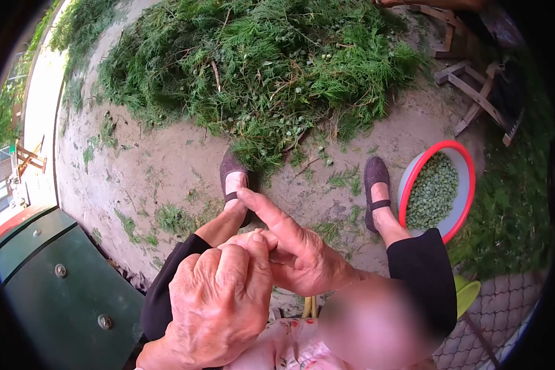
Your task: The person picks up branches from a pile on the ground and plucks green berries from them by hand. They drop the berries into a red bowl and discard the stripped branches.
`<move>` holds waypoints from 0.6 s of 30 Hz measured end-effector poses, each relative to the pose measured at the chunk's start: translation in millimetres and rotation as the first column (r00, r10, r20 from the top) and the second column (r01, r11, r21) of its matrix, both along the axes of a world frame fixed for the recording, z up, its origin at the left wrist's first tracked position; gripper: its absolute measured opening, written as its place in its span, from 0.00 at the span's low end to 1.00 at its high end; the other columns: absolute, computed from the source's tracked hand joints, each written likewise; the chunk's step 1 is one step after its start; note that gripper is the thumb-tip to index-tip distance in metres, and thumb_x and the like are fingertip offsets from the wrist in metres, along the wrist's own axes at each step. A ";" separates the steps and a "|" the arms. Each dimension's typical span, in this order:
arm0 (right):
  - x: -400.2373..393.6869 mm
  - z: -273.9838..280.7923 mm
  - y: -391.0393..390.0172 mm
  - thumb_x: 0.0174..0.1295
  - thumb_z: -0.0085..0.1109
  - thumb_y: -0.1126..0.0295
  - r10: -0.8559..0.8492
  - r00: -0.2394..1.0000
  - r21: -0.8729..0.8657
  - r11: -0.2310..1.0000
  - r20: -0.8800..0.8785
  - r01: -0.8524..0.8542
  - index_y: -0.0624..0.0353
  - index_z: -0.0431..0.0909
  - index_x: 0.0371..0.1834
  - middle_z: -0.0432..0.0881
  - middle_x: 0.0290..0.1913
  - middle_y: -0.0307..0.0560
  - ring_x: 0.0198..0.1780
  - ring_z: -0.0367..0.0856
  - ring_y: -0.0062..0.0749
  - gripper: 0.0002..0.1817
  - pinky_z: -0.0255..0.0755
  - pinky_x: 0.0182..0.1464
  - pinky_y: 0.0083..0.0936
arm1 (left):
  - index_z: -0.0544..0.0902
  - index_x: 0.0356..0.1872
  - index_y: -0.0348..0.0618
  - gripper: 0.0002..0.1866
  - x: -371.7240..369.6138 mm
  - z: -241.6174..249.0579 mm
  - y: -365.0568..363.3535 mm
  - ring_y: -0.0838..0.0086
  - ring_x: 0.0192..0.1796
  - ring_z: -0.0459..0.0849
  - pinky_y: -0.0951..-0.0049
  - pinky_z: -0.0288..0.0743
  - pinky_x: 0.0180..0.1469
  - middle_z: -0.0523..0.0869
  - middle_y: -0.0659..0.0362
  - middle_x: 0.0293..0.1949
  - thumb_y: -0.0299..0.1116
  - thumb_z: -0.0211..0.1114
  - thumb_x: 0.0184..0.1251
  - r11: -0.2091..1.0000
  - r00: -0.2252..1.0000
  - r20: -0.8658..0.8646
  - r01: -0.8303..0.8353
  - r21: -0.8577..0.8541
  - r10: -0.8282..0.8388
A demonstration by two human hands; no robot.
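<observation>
My left hand (pixel 219 302) is closed in front of my lap, its fingers curled and its thumb pressed in; what it grips, if anything, is hidden. Against it rests my right hand (pixel 305 256), one finger stretched out toward the upper left. Its other fingers are partly covered by my left hand, and no object shows in it. Beyond my feet lies a big heap of green conifer branches (pixel 259 74) with small round cones among them. At my right foot stands a white basin (pixel 458 192) with a red rim, holding many green cones (pixel 433 194).
A folding wooden stool (pixel 475 92) stands at the upper right. Dark green panels (pixel 61 290) with bolts are at the lower left. Sprigs litter the concrete ground (pixel 154 154). Wire mesh (pixel 505 302) and a yellow-green object (pixel 465 295) show at the lower right. A blurred patch covers part of my lap.
</observation>
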State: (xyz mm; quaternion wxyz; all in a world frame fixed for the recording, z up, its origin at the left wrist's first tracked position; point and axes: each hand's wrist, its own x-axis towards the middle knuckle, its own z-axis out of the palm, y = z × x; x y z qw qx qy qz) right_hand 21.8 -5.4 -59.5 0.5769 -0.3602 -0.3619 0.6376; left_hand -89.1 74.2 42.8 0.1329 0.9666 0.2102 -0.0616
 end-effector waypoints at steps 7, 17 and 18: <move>7.5 -128.9 17.7 0.58 0.52 0.79 -0.196 0.723 -0.106 0.931 0.663 0.349 0.60 0.73 0.51 0.77 0.40 0.47 0.36 0.79 0.25 0.16 0.75 0.36 0.17 | 0.78 0.26 0.33 0.07 -1.5 7.1 -1.6 0.71 0.22 0.73 0.69 0.67 0.22 0.68 0.59 0.21 0.23 0.64 0.43 0.955 0.991 -0.038 0.111 -0.275 -0.126; 74.8 -273.6 82.0 0.48 0.60 0.76 -0.190 0.143 0.062 0.785 0.971 0.617 0.55 0.79 0.40 0.75 0.35 0.51 0.35 0.77 0.46 0.14 0.71 0.39 0.36 | 0.79 0.40 0.30 0.18 -8.4 -7.9 -26.6 0.58 0.40 0.82 0.61 0.79 0.40 0.80 0.45 0.40 0.32 0.59 0.49 0.895 0.944 -0.012 0.308 -0.322 -0.329; 76.5 -281.8 85.4 0.48 0.59 0.76 -0.051 0.062 0.010 0.845 0.997 0.535 0.55 0.80 0.39 0.75 0.36 0.52 0.35 0.78 0.47 0.13 0.72 0.37 0.37 | 0.77 0.43 0.30 0.20 2.7 5.9 -16.7 0.57 0.42 0.79 0.60 0.74 0.45 0.79 0.44 0.42 0.35 0.58 0.52 0.904 0.935 -0.087 0.304 -0.301 -0.343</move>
